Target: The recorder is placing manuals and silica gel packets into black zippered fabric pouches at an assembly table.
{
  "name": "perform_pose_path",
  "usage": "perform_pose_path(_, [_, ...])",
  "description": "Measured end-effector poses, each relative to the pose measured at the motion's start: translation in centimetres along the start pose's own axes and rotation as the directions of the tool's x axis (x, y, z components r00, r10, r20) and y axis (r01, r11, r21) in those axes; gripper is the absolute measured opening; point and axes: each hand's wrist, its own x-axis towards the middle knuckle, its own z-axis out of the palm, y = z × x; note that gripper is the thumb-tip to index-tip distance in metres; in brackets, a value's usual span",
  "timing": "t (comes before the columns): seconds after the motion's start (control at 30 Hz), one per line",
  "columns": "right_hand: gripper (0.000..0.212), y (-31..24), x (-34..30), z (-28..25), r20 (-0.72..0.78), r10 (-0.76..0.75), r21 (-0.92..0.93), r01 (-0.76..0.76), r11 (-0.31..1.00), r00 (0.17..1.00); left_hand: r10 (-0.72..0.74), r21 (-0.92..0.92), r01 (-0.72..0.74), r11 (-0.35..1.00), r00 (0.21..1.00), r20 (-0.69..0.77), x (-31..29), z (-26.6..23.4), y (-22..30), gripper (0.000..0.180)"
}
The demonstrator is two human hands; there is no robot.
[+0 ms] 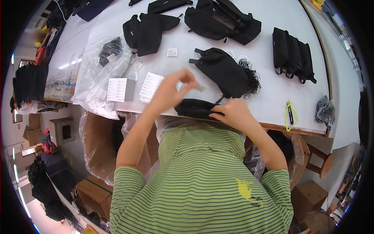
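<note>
At the table's near edge, my right hand (233, 113) grips the right end of a black fabric pouch (194, 108), its fingers closed over the rim. The pouch lies against my body, with its long opening facing up. Above its left end is my left hand (174, 89), thumb and fingers drawn together. A small pale piece (200, 88), smeared by motion, shows at those fingertips; its kind is unclear. Just beyond the pouch lies another black bag (220, 70) with a bunch of thin black cords (251, 80) at its right side.
White label sheets (151, 86) and a label-covered box (121, 89) sit left of my hands, beside clear plastic bags (93, 84). More black bags (150, 33) lie farther back, with a stacked group (293, 54) at right. Yellow-handled snippers (290, 116) rest near the right edge.
</note>
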Motion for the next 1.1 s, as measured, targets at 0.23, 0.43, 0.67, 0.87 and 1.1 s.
perform_pose_path(0.23, [0.022,0.0,0.0,0.4,-0.069,-0.045,-0.026,0.043,0.999,0.997,0.214,0.362,-0.195,0.912,0.977,-0.013,-5.4,4.0,0.2,0.018])
perform_pose_path(0.43, [0.019,-0.3,-0.8,1.1,-0.104,-0.091,-0.057,0.085,0.995,0.99,0.138,0.276,-0.1,0.956,0.983,-0.121,-6.2,4.3,-0.8,0.016])
perform_pose_path(0.67, [0.018,-0.4,-1.0,1.1,-0.137,-0.082,-0.071,0.072,0.995,0.987,0.228,0.45,-0.167,0.877,0.97,-0.084,-5.9,4.0,0.1,0.016])
perform_pose_path(0.87, [0.019,-0.6,-0.9,1.1,-0.138,-0.036,-0.039,0.03,0.999,0.99,0.18,0.478,-0.157,0.864,0.984,-0.001,-6.5,3.7,0.1,0.029])
perform_pose_path(1.1, [0.024,-0.8,-1.2,1.3,-0.258,0.192,0.261,-0.123,0.958,0.947,0.199,0.459,-0.003,0.888,0.904,-0.378,-7.9,5.4,-1.0,0.046])
